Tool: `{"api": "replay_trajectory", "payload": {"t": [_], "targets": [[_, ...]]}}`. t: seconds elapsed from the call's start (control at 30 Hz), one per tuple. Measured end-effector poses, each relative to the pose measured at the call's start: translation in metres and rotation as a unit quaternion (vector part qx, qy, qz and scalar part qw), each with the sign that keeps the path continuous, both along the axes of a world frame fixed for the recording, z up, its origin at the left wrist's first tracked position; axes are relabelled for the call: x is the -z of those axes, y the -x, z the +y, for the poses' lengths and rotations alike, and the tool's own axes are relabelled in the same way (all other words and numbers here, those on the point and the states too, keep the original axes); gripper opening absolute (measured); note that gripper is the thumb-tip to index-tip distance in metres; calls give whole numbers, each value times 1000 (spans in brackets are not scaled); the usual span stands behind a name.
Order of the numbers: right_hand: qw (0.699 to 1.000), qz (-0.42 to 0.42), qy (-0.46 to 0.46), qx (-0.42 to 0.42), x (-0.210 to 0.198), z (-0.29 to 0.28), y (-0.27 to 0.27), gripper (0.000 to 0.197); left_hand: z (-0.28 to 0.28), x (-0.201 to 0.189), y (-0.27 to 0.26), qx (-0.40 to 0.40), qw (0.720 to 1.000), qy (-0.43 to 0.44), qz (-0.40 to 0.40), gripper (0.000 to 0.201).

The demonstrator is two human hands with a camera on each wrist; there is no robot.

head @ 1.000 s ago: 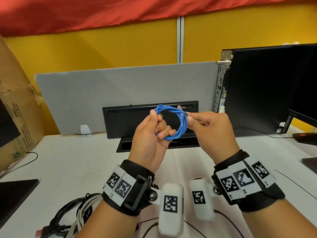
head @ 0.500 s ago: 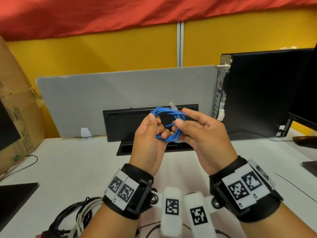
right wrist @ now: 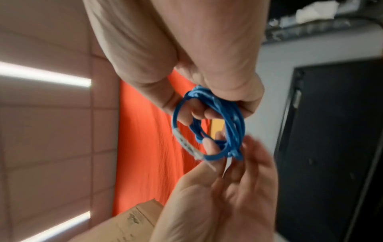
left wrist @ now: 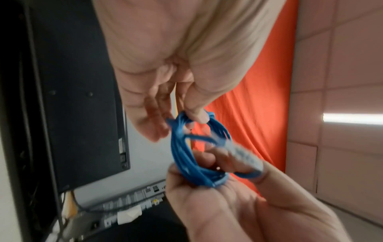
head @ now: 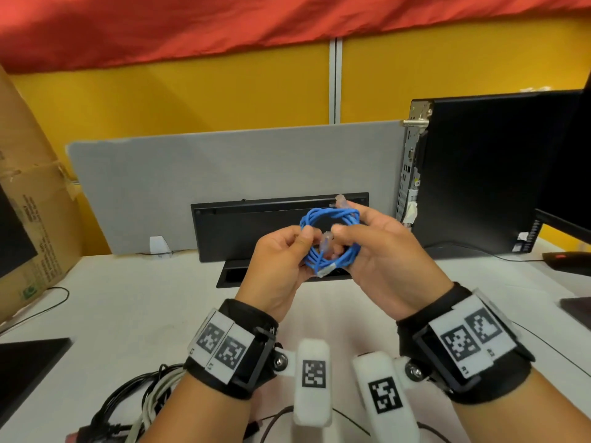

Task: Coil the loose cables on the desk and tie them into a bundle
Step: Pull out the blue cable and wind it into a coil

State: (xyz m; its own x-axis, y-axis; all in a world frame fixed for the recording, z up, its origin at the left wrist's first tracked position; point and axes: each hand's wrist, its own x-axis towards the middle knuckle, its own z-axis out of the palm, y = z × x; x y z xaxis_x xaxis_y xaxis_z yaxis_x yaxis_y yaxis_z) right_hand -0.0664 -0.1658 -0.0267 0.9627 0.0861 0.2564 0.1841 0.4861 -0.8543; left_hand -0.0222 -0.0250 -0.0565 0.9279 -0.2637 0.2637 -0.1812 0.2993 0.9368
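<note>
A blue network cable (head: 332, 219) is wound into a small coil and held up above the white desk (head: 128, 314). My left hand (head: 303, 251) pinches the coil's left side between thumb and fingers. My right hand (head: 348, 241) grips the right side, fingers curled round the strands. One clear plug (head: 326, 243) sits inside the ring and another (head: 340, 199) sticks up at the top. The left wrist view shows the coil (left wrist: 182, 157) with my left hand (left wrist: 186, 121) on its near end. The right wrist view, blurred, shows the coil (right wrist: 234, 117) under my right hand (right wrist: 217, 106).
A tangle of black and white cables (head: 128, 404) lies on the desk at the lower left. A cardboard box (head: 32, 203) stands at the left, a black computer tower (head: 479, 174) at the right, and a black cable tray (head: 249, 228) before the grey partition (head: 224, 167).
My right hand has gone from pinching the cable's end beside the coil to gripping the coil's right side. A plug now shows inside the ring. The left hand keeps its hold.
</note>
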Motion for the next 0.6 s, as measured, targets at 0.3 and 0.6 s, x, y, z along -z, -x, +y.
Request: {"api": "replay_trajectory", "payload": {"t": [0.3, 0.6], "targets": [[968, -33, 239, 74, 1, -7, -5, 58, 4, -9, 2, -89, 987, -87, -104, 34], [875, -60, 431, 214, 8, -21, -12, 31, 12, -5, -4, -169, 978, -63, -102, 17]]}}
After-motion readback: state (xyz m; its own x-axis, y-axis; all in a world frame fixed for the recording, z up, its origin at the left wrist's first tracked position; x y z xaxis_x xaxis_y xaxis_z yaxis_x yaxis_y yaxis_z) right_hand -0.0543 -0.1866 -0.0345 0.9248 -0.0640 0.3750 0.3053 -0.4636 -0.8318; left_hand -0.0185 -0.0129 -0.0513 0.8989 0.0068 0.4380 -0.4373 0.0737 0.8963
